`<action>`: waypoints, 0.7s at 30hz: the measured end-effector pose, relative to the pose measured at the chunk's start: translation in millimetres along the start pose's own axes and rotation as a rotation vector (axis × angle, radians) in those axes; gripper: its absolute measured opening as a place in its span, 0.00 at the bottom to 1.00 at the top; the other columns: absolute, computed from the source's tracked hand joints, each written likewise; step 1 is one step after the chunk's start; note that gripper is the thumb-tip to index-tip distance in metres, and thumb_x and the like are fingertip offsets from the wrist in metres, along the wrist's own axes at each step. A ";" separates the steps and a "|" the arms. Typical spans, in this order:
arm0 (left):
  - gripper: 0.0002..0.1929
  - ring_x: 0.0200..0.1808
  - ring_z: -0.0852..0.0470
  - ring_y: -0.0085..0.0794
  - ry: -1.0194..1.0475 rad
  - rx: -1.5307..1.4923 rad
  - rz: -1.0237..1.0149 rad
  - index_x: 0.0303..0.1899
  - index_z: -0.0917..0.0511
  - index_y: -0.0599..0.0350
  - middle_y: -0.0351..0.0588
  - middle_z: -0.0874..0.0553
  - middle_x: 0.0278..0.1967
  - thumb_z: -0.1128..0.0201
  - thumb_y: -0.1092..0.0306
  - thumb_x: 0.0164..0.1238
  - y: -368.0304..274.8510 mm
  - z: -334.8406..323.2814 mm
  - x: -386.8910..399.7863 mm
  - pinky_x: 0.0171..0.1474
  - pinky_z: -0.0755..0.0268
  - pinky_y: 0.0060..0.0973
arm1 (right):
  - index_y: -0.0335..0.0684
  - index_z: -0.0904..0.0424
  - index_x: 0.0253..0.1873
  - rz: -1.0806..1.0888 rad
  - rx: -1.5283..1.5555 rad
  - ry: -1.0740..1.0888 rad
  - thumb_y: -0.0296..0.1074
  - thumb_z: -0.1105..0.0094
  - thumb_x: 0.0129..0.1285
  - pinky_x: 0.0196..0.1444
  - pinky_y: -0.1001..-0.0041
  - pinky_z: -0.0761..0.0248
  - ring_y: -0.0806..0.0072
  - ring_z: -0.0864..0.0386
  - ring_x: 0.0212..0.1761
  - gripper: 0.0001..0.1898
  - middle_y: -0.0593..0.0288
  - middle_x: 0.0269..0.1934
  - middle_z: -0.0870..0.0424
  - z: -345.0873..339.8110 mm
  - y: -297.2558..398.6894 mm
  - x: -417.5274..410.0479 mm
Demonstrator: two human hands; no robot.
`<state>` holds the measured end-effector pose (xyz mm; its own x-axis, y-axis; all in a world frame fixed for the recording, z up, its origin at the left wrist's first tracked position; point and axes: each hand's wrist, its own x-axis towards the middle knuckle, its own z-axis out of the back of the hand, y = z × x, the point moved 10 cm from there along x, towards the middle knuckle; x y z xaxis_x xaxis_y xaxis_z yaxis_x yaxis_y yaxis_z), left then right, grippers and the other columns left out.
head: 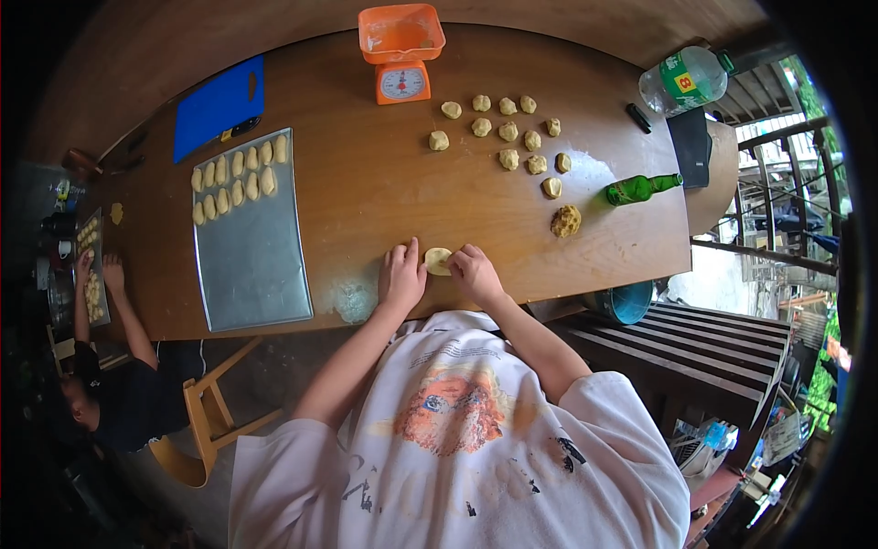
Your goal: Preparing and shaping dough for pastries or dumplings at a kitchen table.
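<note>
A flattened round of pale dough (437, 260) lies on the wooden table right in front of me. My left hand (402, 276) rests at its left side, index finger stretched forward and thumb at the dough's edge. The curled fingers of my right hand (475, 272) pinch its right edge, and the fingertips are partly hidden. Farther right sits a lumpy brown-yellow ball (566, 221). Beyond it several small dough balls (508, 131) are spread out. To my left, a metal baking tray (254, 274) bears two rows of elongated dough pieces (237, 164).
An orange kitchen scale (403, 82) stands at the far edge. A blue cutting board (212, 113) lies behind the tray. On the right are a green glass bottle (634, 190), a black marker (638, 118) and a large plastic bottle (675, 82). Another person's hands (113, 273) work at another tray (104, 309).
</note>
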<state>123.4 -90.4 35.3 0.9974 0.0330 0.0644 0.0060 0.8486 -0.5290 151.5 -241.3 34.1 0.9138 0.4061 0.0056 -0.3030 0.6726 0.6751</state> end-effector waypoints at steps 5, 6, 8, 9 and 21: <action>0.16 0.53 0.22 0.52 0.153 -0.064 -0.004 0.53 0.17 0.60 0.54 0.19 0.48 0.34 0.68 0.65 -6.4 -19.1 7.6 0.58 0.25 0.45 | 0.36 0.13 0.46 -0.118 0.111 -0.103 0.27 0.37 0.61 0.50 0.58 0.20 0.50 0.17 0.44 0.09 0.48 0.40 0.16 24.2 -17.5 -16.7; 0.14 0.53 0.22 0.52 0.150 -0.073 0.016 0.50 0.17 0.59 0.54 0.19 0.48 0.33 0.69 0.64 -5.4 -19.7 6.1 0.57 0.25 0.45 | 0.36 0.12 0.48 -0.229 0.140 -0.094 0.28 0.36 0.61 0.49 0.58 0.20 0.50 0.16 0.44 0.11 0.47 0.41 0.16 26.5 -26.6 -21.8; 0.11 0.52 0.21 0.52 0.130 -0.102 0.041 0.46 0.18 0.59 0.54 0.19 0.46 0.33 0.70 0.63 -5.7 -19.0 5.3 0.56 0.25 0.45 | 0.36 0.13 0.49 -0.245 0.134 -0.099 0.29 0.36 0.62 0.49 0.58 0.20 0.49 0.16 0.44 0.11 0.46 0.41 0.16 26.6 -29.8 -28.2; 0.09 0.51 0.20 0.52 0.104 -0.131 0.077 0.42 0.18 0.59 0.54 0.18 0.45 0.32 0.70 0.62 -3.8 -17.3 6.2 0.56 0.24 0.44 | 0.36 0.13 0.50 -0.253 0.128 -0.094 0.29 0.35 0.62 0.48 0.58 0.20 0.49 0.16 0.45 0.12 0.46 0.42 0.16 25.8 -32.0 -30.8; 0.06 0.44 0.16 0.54 0.158 -0.188 0.236 0.34 0.17 0.59 0.57 0.14 0.37 0.33 0.68 0.61 9.6 -27.4 9.2 0.50 0.23 0.49 | 0.36 0.18 0.50 -0.132 -0.019 -0.134 0.29 0.36 0.62 0.58 0.56 0.24 0.47 0.21 0.53 0.12 0.46 0.48 0.19 -2.8 -3.6 -18.3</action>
<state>134.6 -96.4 7.6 0.9716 0.1221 -0.2028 -0.2279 0.7144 -0.6616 135.1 -249.4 29.5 0.9733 0.2290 0.0169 -0.1824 0.7263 0.6627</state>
